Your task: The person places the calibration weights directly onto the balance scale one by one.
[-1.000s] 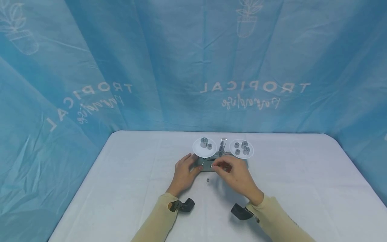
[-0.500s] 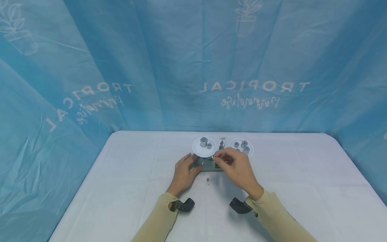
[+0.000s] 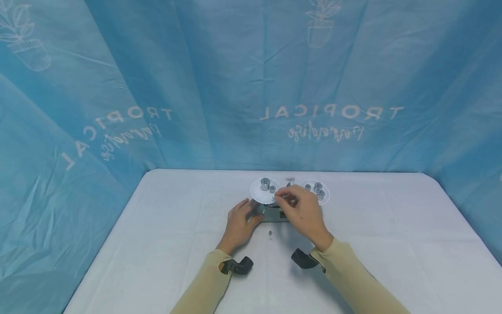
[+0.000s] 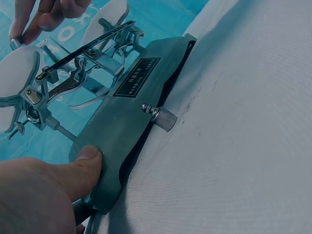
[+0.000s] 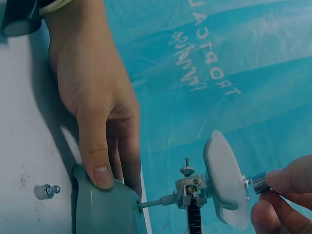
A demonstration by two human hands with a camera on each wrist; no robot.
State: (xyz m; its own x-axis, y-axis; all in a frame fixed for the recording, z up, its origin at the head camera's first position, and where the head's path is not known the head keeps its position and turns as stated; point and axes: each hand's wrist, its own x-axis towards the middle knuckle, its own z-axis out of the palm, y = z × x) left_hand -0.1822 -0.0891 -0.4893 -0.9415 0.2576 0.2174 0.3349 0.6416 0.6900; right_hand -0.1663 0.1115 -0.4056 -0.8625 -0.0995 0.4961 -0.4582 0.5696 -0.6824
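Note:
A green-based balance scale (image 4: 114, 119) stands on the table. My left hand (image 3: 240, 224) grips the left end of its base, thumb (image 4: 87, 168) on the front face and fingers behind. A small metal weight (image 5: 261, 184) is pinched between the thumb and fingertips of my right hand (image 3: 303, 213), at the rim of the white left pan (image 3: 256, 196). On that pan sit a large weight (image 3: 265, 184) and a smaller one (image 3: 272, 189). Several weights (image 3: 320, 193) stand on the right pan (image 3: 323, 201), which my right hand partly covers.
Another small knobbed weight (image 4: 164, 119) stands on the white tablecloth (image 3: 176, 231) in front of the base. Blue printed curtains (image 3: 235, 87) hang behind and beside the table. A black wrist camera (image 3: 303, 258) sticks out from the right sleeve.
My right hand has risen from in front of the scale's base to the left pan's right rim, carrying the pinched weight. My left hand stays on the base.

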